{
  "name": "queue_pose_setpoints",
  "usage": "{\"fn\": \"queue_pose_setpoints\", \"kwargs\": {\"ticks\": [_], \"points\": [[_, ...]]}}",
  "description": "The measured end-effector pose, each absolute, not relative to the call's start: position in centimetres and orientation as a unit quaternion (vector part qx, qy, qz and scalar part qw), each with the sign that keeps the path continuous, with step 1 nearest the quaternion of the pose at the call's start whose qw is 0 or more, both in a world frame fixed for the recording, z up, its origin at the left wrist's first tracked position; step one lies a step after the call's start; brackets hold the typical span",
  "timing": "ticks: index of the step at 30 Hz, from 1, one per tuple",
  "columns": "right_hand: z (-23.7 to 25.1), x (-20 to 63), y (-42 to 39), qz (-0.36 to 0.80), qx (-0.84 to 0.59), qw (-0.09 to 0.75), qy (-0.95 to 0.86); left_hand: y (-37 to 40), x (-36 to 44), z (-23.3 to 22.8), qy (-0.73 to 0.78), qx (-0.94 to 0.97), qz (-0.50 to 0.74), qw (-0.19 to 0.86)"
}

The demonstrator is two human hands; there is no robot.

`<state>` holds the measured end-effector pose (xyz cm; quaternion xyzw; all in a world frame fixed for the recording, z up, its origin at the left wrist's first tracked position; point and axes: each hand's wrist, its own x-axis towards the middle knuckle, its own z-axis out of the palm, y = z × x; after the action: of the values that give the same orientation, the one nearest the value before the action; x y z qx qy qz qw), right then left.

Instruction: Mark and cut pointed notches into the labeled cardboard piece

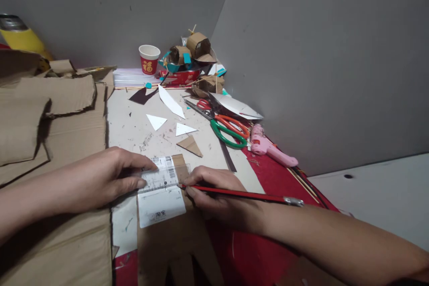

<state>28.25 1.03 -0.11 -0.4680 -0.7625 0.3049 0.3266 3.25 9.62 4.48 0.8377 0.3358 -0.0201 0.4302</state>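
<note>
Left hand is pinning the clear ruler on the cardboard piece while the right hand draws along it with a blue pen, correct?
Not quite. The head view shows the right hand holding a red pencil, not a blue pen. The left hand does press the clear ruler onto the cardboard piece.

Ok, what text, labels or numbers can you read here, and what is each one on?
"福": gold character on the red paper cup.
"淘宝": small print at the bottom of the white shipping label on the cardboard piece.
Barcode and digits at the label's top: too small to read.
Clear ruler under the left hand: markings blurred.
Red pencil in the right hand: no legible text.
</note>
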Motion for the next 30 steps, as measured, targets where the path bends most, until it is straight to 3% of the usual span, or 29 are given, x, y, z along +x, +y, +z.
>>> {"fn": "queue_pose_setpoints", "kwargs": {"ticks": [30], "points": [[0.46,28.19,1.08,0.346,-0.465,0.298,-0.758,9.45,3.17,4.58,0.344,0.841,-0.019,0.418]]}}
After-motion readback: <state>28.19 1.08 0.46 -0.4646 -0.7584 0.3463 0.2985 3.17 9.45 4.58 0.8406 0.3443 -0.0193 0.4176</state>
